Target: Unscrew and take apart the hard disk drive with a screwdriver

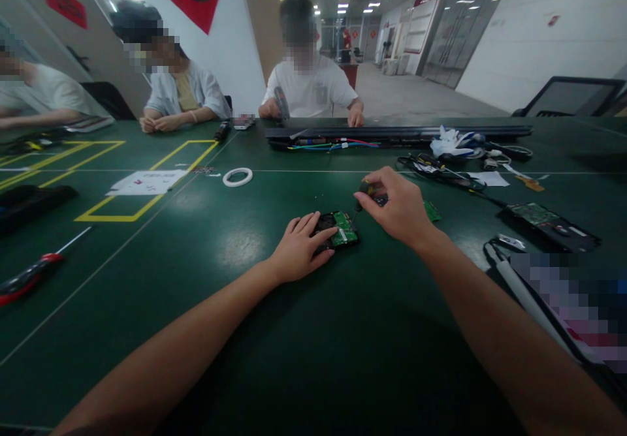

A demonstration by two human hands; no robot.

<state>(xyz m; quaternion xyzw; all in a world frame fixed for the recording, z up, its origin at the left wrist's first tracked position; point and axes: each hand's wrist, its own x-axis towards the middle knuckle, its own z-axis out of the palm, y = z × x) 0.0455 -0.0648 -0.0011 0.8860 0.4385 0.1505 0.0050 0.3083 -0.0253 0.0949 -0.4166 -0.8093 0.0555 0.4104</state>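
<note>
A hard drive (347, 228) with a green circuit board on its upper face lies flat on the table. My left hand (304, 245) spans its left part, fingers spread over the top and the thumb along the near edge, holding it against the table. In my right hand (399, 204) is a screwdriver (363, 188) with a dark and yellow handle, gripped between thumb and fingers. Its shaft points down at the right end of the drive; the exact tip contact is too small to tell. Behind my right wrist lies a loose green circuit board (432, 211), partly hidden.
Another hard drive (551, 226) lies at the right, near cables (441, 170) and white gloves (455, 142). A long black bar (392, 136) with wires crosses the far side. A tape roll (238, 177), paper (147, 182) and red-black screwdriver (39, 273) lie left. Several people sit opposite.
</note>
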